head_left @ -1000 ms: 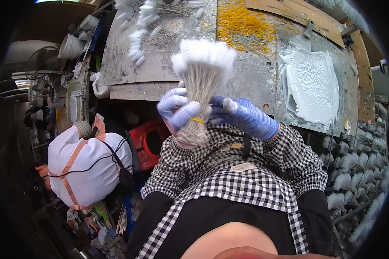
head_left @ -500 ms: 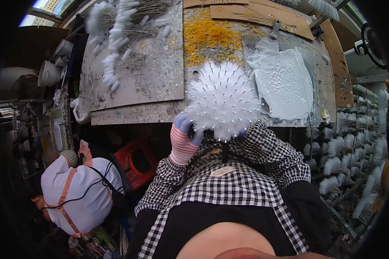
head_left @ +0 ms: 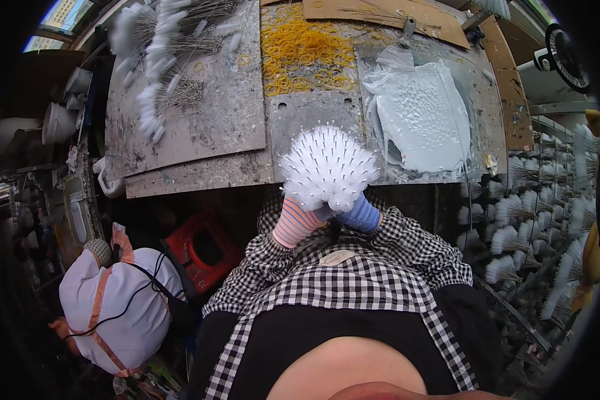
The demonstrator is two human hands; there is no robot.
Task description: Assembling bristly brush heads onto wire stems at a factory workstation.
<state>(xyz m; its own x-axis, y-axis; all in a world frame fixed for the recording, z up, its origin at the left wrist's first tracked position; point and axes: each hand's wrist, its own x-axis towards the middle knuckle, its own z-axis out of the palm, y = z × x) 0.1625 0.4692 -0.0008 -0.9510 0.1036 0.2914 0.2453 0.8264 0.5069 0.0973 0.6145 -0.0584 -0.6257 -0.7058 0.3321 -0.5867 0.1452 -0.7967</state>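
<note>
A round, full bunch of white tube brushes (head_left: 327, 167) is held upright in front of me at the table's front edge, with thin tips sticking out all over it. Below it, my left hand (head_left: 296, 221), in a pink, grey and blue striped glove, closes round the lower part of the bunch. My right hand (head_left: 361, 215), in a blue glove, grips it from the other side. The brush heads hide most of my fingers and the stems. Just beyond to the right lies a sheet of wet white paste (head_left: 423, 120), pitted with many small dimples.
Loose white brushes with looped wire handles (head_left: 173, 93) lie on a board at the left. Yellow rubber bands (head_left: 307, 50) are heaped at the back middle. Racks of white brushes (head_left: 513, 213) stand at the right. A person in white (head_left: 123, 307) and a red stool (head_left: 203, 250) are at the left.
The bunch has come lower and away from my face, and now looks smaller. My left hand has moved from its side to beneath it, beside my right hand. The view has shifted slightly.
</note>
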